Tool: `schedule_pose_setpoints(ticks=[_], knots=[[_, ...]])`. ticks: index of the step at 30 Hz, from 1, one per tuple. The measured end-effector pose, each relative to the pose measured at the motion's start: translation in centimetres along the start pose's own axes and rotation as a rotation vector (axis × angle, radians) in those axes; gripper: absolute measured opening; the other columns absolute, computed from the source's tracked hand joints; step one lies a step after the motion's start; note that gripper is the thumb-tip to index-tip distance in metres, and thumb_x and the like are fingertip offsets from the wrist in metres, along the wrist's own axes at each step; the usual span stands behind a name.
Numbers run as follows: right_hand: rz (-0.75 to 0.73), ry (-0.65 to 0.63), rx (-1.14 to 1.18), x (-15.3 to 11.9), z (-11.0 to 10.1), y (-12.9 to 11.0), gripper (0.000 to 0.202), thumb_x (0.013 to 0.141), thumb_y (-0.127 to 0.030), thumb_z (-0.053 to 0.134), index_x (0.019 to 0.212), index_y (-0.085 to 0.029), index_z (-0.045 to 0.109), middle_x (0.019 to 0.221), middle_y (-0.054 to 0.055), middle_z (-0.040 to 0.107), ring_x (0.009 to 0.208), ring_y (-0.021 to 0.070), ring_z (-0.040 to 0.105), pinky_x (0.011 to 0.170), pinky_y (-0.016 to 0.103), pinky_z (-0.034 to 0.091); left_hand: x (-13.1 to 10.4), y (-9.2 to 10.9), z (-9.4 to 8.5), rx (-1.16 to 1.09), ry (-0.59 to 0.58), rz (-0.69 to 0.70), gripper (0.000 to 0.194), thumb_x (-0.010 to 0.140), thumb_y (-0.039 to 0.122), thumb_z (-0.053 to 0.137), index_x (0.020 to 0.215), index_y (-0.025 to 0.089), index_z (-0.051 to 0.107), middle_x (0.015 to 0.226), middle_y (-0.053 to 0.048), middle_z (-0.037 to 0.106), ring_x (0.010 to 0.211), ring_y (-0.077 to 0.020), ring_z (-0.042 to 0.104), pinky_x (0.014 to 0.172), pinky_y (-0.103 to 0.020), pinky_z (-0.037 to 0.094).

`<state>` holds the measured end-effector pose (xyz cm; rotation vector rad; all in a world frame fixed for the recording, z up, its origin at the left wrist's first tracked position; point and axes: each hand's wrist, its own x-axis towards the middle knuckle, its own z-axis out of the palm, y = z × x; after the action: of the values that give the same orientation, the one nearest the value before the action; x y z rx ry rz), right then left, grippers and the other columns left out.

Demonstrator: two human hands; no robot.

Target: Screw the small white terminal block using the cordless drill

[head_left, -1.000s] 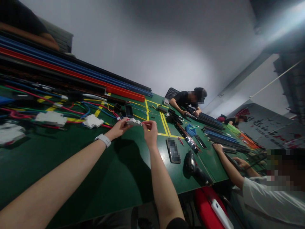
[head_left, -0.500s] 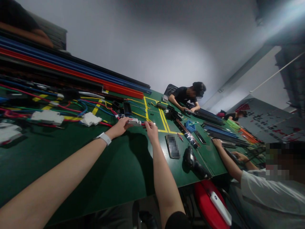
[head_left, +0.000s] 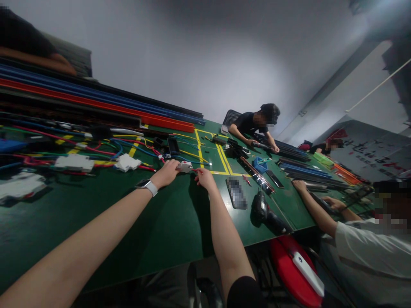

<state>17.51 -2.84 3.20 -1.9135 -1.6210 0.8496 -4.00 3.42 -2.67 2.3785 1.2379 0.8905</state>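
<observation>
My left hand (head_left: 167, 172), with a watch on its wrist, grips a small white electrical module (head_left: 185, 167) above the green table (head_left: 154, 239). A short red wire (head_left: 194, 170) runs from the module's right side to my right hand (head_left: 204, 177), whose fingers are pinched on it. To the left of my hands lie more white modules (head_left: 127, 162) (head_left: 73, 163) joined to red, blue and green wires. An open black box (head_left: 173, 146) sits just behind my left hand.
A phone (head_left: 236, 193) and a cordless drill (head_left: 268, 212) lie to the right. Long orange (head_left: 167, 122) and blue channels line the back left. A blue box (head_left: 259, 164) stands farther right. Other people work across the table and at the right.
The view has shifted slightly. My right hand has turned, its fingers now pointing more to the left and down at the wire. The person across the table has moved a hand outward.
</observation>
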Motion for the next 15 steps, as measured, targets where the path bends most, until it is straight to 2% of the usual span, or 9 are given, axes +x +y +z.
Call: schedule_pose_setpoints(ticks=[3,5,8,11,15], knots=[[0.003,0.024,-0.114,-0.2,-0.4,-0.2,0.033,0.105,-0.034,0.04,0.125,-0.027,0.065,0.083,0.002,0.073,0.061,0.0123,0.064,0.059,0.021,0.048,-0.2,0.3,-0.5,0.02,-0.014,0.002,0.026,0.092,0.028,0.046,0.11,0.018,0.063,0.114,-0.013,0.063,0.108,-0.0285,0.055,0.1,-0.044,0.045],[-0.001,0.058,-0.212,-0.4,-0.6,-0.4,0.033,0.103,-0.036,0.043,0.126,-0.031,0.067,0.096,0.004,0.075,0.081,0.018,0.069,0.073,0.027,0.051,-0.4,0.7,-1.0,0.061,-0.019,-0.01,0.029,0.091,0.03,0.048,0.112,0.02,0.064,0.114,-0.013,0.065,0.107,-0.029,0.056,0.099,-0.044,0.045],[-0.016,0.106,-0.343,-0.7,-0.6,-0.7,0.033,0.1,-0.037,0.047,0.123,-0.034,0.07,0.117,0.007,0.072,0.108,0.0268,0.065,0.091,0.038,0.048,-0.8,1.4,-1.6,0.15,-0.01,-0.067,0.031,0.089,0.035,0.052,0.115,0.024,0.066,0.117,-0.011,0.068,0.11,-0.0321,0.055,0.098,-0.049,0.043],[-0.032,0.121,-0.386,-0.6,-0.4,-0.7,0.034,0.1,-0.037,0.046,0.124,-0.035,0.07,0.125,0.007,0.069,0.114,0.0291,0.062,0.095,0.042,0.046,-1.0,1.8,-1.9,0.179,-0.006,-0.119,0.032,0.089,0.036,0.053,0.117,0.028,0.066,0.122,-0.01,0.068,0.115,-0.0344,0.053,0.099,-0.054,0.039],[-0.117,0.136,-0.412,-0.3,-0.1,-0.3,0.036,0.102,-0.038,0.043,0.128,-0.035,0.067,0.128,0.008,0.065,0.113,0.0291,0.061,0.092,0.042,0.047,-0.9,1.5,-1.6,0.151,-0.022,-0.106,0.032,0.089,0.031,0.051,0.117,0.027,0.065,0.121,-0.01,0.068,0.11,-0.0335,0.056,0.098,-0.054,0.037]])
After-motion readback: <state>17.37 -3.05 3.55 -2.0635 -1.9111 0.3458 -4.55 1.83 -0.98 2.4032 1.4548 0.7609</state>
